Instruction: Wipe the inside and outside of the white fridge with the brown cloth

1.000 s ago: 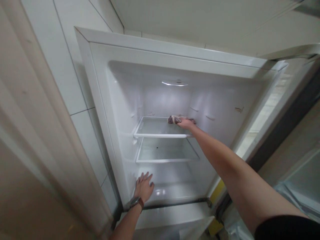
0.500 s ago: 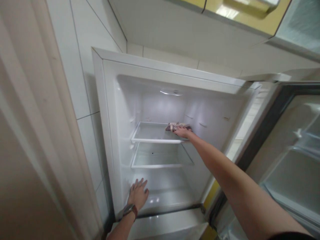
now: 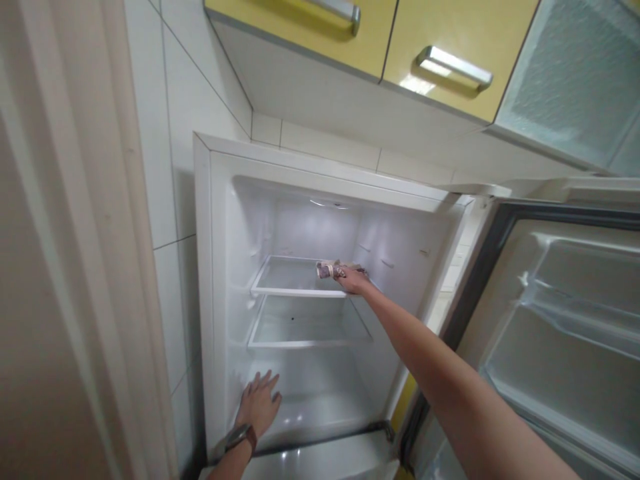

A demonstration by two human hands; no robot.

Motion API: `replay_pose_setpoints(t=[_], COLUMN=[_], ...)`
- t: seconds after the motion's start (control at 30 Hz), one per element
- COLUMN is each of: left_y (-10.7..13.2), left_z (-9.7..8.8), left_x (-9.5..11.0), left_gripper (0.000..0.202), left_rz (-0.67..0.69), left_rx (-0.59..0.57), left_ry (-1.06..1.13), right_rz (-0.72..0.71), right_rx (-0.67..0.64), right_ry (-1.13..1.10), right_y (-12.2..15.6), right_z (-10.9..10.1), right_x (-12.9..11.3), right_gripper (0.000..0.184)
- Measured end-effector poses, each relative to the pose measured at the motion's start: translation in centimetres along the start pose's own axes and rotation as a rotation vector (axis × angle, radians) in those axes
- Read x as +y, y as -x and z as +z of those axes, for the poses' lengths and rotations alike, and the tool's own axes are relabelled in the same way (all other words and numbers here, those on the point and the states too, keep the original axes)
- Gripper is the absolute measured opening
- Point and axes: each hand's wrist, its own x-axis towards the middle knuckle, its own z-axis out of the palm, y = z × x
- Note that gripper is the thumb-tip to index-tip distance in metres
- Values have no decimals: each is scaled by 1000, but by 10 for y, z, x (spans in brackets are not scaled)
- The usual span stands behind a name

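My right hand (image 3: 353, 280) reaches into the refrigerator (image 3: 215, 300) and grips a bunched, brown-and-beige patterned cloth (image 3: 329, 270) on the upper glass shelf (image 3: 285, 277). Part of the cloth is hidden behind the fingers. Below, a lower glass shelf (image 3: 310, 323) has a small dark speck on it. With fingers spread, my left hand (image 3: 260, 402) is at the lower left of the compartment, near the inner left wall, holding nothing. Whether it touches the wall I cannot tell. A watch with a brown strap is on the left wrist.
The refrigerator door (image 3: 575, 320), with clear door shelves, stands wide at the right. Yellow cabinets (image 3: 450, 40) with metal handles hang above. White wall tiles (image 3: 175, 207) and a beige door frame (image 3: 75, 267) border the left side.
The view has tilted up, showing more of the yellow cabinets. My right hand has shifted slightly with the cloth on the upper shelf. My left hand stays at the lower left.
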Motion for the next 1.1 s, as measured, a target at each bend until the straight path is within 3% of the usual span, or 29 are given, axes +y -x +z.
replay_pose_setpoints(t=[0.27, 0.37, 0.47, 0.53, 0.6, 0.7, 0.77, 0.83, 0.93, 1.03, 1.1], left_y=[-5, 2, 27, 56, 95, 165, 214, 261, 323, 370, 391], left_z=[3, -1, -12, -26, -43, -67, -70, -59, -17, 24, 33], left_x=[-9, -13, -1, 17, 41, 78, 100, 117, 137, 149, 157], left_gripper=[56, 50, 53, 57, 66, 82, 90, 83, 55, 46, 45], left_rz=[8, -22, -157, -239, -238, -215, -212, -292, -497, -570, -589], left_rx=[-10, 70, 270, 308, 174, -133, -276, -324, -409, -533, -556], left_ry=[91, 310, 620, 867, 1153, 1408, 1551, 1698, 1764, 1765, 1734], right_rz=[-178, -210, -190, -125, -4, 247, 401, 527, 656, 746, 796], right_rx=[-7, 84, 249, 328, 278, -38, -234, -371, -465, -374, -325], right_ry=[-114, -413, -851, -1167, -1491, -1866, -1951, -1937, -1837, -1661, -1567], right_y=[34, 64, 111, 154, 206, 293, 352, 408, 485, 549, 585], right_z=[4, 3, 11, 24, 43, 82, 111, 144, 194, 232, 240], right_x=[-73, -89, -94, -97, -100, -102, -98, -89, -63, -33, -18], right_gripper=[53, 45, 39, 41, 46, 53, 55, 56, 54, 41, 38])
